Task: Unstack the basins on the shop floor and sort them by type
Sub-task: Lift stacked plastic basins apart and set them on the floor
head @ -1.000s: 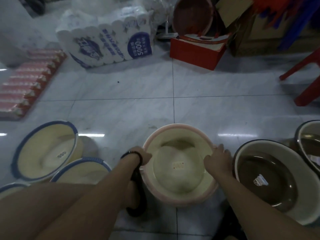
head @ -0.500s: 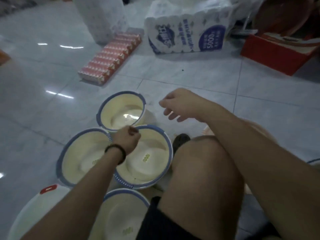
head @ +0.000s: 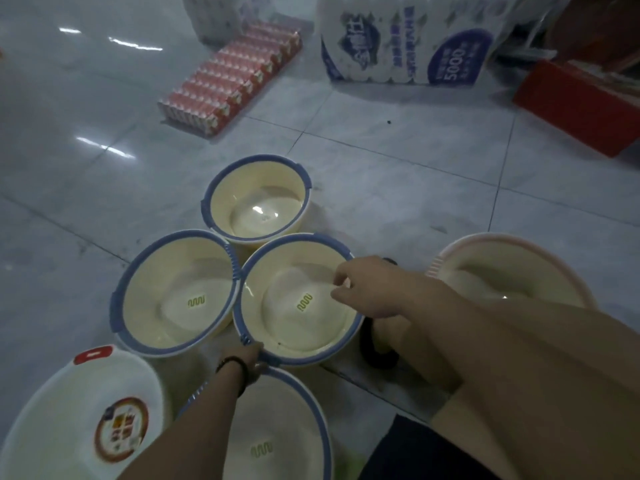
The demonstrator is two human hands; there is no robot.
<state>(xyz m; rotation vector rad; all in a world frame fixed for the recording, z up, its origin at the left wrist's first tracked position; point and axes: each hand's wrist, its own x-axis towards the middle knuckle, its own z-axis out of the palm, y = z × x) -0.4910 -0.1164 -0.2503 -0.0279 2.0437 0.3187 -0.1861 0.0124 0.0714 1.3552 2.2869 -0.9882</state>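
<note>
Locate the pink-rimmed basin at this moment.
In the head view the pink-rimmed basin sits on the floor at mid-right, right of the blue-rimmed basin under the right hand. The right forearm covers its near edge.

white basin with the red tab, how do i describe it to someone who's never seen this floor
On the tiled floor, find the cluster of cream blue-rimmed basins. The white basin sits at their near left, closest to the camera. It alone has a red tab on its rim and a round label inside.
</note>
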